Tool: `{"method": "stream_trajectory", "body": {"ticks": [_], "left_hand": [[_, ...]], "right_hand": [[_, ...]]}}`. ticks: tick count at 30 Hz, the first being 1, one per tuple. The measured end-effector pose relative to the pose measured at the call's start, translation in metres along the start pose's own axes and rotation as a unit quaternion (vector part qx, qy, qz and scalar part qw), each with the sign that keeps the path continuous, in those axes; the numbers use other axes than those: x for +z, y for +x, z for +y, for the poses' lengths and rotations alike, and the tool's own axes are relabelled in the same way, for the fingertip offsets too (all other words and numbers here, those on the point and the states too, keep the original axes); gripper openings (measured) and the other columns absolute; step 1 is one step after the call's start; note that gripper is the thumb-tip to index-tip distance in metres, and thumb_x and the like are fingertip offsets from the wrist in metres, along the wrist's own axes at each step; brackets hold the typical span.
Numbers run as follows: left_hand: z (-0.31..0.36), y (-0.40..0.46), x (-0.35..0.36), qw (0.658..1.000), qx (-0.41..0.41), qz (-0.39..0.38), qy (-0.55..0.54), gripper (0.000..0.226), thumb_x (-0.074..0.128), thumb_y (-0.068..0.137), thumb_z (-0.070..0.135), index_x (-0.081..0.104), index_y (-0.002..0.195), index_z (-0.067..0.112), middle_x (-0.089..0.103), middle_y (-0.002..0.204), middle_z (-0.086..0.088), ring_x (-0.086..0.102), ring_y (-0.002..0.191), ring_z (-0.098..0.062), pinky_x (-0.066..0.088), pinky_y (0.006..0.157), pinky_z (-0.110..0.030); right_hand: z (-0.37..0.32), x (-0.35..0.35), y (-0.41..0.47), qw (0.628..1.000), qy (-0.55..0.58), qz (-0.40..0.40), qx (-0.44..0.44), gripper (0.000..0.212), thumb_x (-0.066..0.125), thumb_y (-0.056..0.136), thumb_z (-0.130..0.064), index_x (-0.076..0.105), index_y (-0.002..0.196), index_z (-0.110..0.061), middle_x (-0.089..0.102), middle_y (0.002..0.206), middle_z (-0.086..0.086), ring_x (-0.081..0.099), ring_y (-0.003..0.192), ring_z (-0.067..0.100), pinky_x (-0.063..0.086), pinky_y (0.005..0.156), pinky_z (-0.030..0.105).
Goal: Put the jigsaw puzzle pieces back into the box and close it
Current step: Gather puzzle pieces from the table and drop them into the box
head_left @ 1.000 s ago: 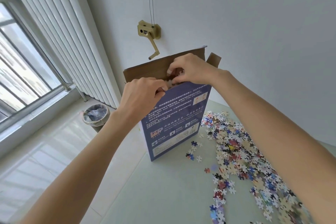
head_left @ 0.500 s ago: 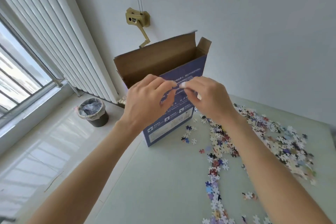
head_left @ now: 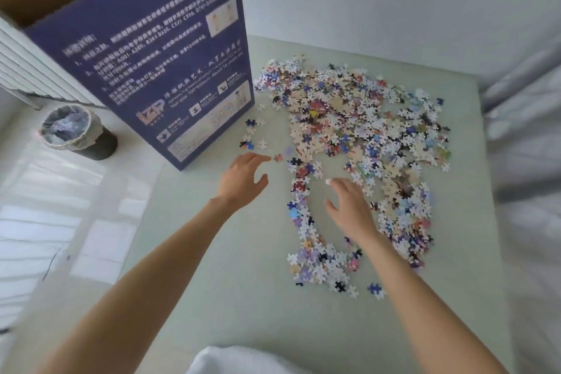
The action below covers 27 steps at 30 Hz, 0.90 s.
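Note:
A tall dark-blue puzzle box [head_left: 170, 70] stands upright at the table's left edge, its brown top flap open. A wide heap of loose jigsaw pieces [head_left: 358, 136] covers the pale green table [head_left: 230, 282] to the box's right, with a strip of pieces [head_left: 306, 222] trailing toward me. My left hand [head_left: 243, 179] hovers open just in front of the box, its fingertips near a few stray pieces [head_left: 277, 157]. My right hand [head_left: 349, 206] is open, palm down, between the strip and the heap. Neither hand holds anything.
A small bin lined with a plastic bag [head_left: 76, 130] stands on the tiled floor to the left, below a white radiator [head_left: 33, 70]. Grey bedding [head_left: 528, 161] lies along the table's right side. White cloth [head_left: 243, 361] shows at the bottom edge.
Both hands have come down from the box's open top to the table and opened beside the pieces. The view has tilted down onto the table.

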State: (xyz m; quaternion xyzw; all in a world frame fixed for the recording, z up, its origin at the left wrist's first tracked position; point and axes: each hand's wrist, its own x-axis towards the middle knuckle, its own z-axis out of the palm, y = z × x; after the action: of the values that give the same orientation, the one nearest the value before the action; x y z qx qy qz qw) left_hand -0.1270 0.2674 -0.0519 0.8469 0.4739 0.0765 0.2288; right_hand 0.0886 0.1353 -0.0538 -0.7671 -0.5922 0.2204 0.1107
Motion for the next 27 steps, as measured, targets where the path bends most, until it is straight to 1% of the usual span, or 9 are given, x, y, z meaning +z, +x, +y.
{"method": "stream_trajectory", "body": {"ticks": [3, 6, 9, 11, 14, 19, 22, 24, 27], "left_hand": [[-0.018, 0.029, 0.017, 0.999, -0.034, -0.003, -0.004, 0.047, 0.055, 0.091, 0.028, 0.044, 0.135, 0.019, 0.042, 0.142, -0.003, 0.034, 0.132, -0.022, 0.032, 0.106, -0.035], [-0.034, 0.062, 0.029, 0.997, -0.073, -0.012, -0.009, 0.061, 0.052, 0.092, 0.034, 0.029, 0.145, 0.013, 0.024, 0.153, -0.007, 0.018, 0.141, -0.026, 0.016, 0.115, -0.037], [-0.047, 0.086, 0.042, 0.993, -0.112, -0.032, 0.023, 0.07, 0.042, 0.095, 0.045, 0.01, 0.15, 0.014, 0.002, 0.158, -0.004, -0.001, 0.145, -0.021, 0.0, 0.118, -0.035], [-0.051, 0.1, 0.051, 0.991, -0.122, -0.037, 0.042, 0.071, 0.037, 0.096, 0.046, 0.003, 0.15, 0.013, -0.005, 0.158, -0.005, -0.008, 0.145, -0.02, -0.003, 0.118, -0.034], [-0.051, 0.112, 0.06, 0.989, -0.116, -0.043, 0.075, 0.071, 0.03, 0.097, 0.048, -0.001, 0.149, 0.011, -0.008, 0.157, -0.006, -0.012, 0.144, -0.019, -0.007, 0.117, -0.035], [-0.024, 0.097, 0.078, 0.993, -0.041, -0.075, 0.082, 0.065, 0.024, 0.098, 0.049, 0.001, 0.149, 0.016, -0.007, 0.157, -0.001, -0.013, 0.143, -0.014, -0.012, 0.114, -0.032], [0.009, 0.07, 0.09, 0.993, 0.017, -0.105, 0.045, 0.065, 0.024, 0.098, 0.049, 0.004, 0.149, 0.017, -0.006, 0.156, 0.001, -0.012, 0.143, -0.013, -0.011, 0.115, -0.031], [0.03, 0.052, 0.098, 0.991, 0.025, -0.128, 0.007, 0.062, 0.026, 0.098, 0.048, 0.008, 0.149, 0.018, -0.002, 0.157, 0.001, -0.009, 0.143, -0.011, -0.01, 0.115, -0.029], [0.054, 0.03, 0.108, 0.983, 0.036, -0.176, -0.033, 0.06, 0.029, 0.098, 0.046, 0.013, 0.149, 0.019, 0.002, 0.157, 0.003, -0.006, 0.144, -0.009, -0.01, 0.115, -0.025]], "right_hand": [[0.013, 0.011, 0.029, 0.999, -0.03, -0.015, -0.038, 0.044, 0.054, 0.092, -0.023, 0.045, 0.132, -0.009, 0.042, 0.141, 0.006, 0.033, 0.133, 0.019, 0.025, 0.11, 0.029], [0.015, 0.018, 0.064, 0.997, -0.048, -0.02, -0.06, 0.044, 0.052, 0.093, -0.026, 0.045, 0.133, -0.011, 0.035, 0.147, 0.007, 0.025, 0.138, 0.022, 0.017, 0.115, 0.034], [0.015, 0.024, 0.092, 0.994, -0.072, -0.025, -0.079, 0.046, 0.051, 0.093, -0.033, 0.042, 0.134, -0.014, 0.023, 0.152, 0.007, 0.013, 0.142, 0.026, 0.007, 0.117, 0.039], [0.016, 0.026, 0.11, 0.992, -0.089, -0.038, -0.083, 0.047, 0.049, 0.093, -0.038, 0.041, 0.134, -0.016, 0.012, 0.156, 0.006, 0.004, 0.144, 0.029, 0.005, 0.117, 0.046], [0.009, 0.028, 0.131, 0.988, -0.106, -0.058, -0.096, 0.047, 0.049, 0.092, -0.041, 0.041, 0.133, -0.019, 0.002, 0.157, 0.005, -0.004, 0.143, 0.032, 0.006, 0.114, 0.055], [0.003, 0.034, 0.146, 0.976, -0.127, -0.123, -0.128, 0.053, 0.045, 0.093, -0.043, 0.033, 0.14, -0.022, 0.0, 0.157, 0.003, -0.01, 0.143, 0.031, 0.001, 0.114, 0.057], [0.022, 0.032, 0.124, 0.981, -0.116, -0.089, -0.128, 0.048, 0.048, 0.094, -0.033, 0.037, 0.138, -0.019, 0.01, 0.157, 0.003, 0.0, 0.144, 0.026, 0.006, 0.115, 0.054], [0.042, 0.031, 0.096, 0.988, -0.093, -0.068, -0.106, 0.047, 0.049, 0.093, -0.028, 0.038, 0.138, -0.018, 0.015, 0.156, 0.002, 0.004, 0.144, 0.023, 0.005, 0.116, 0.05], [0.065, 0.033, 0.043, 0.991, -0.085, -0.061, -0.083, 0.05, 0.052, 0.092, -0.025, 0.037, 0.139, -0.019, 0.014, 0.156, 0.001, 0.004, 0.144, 0.021, 0.003, 0.117, 0.047]]}}
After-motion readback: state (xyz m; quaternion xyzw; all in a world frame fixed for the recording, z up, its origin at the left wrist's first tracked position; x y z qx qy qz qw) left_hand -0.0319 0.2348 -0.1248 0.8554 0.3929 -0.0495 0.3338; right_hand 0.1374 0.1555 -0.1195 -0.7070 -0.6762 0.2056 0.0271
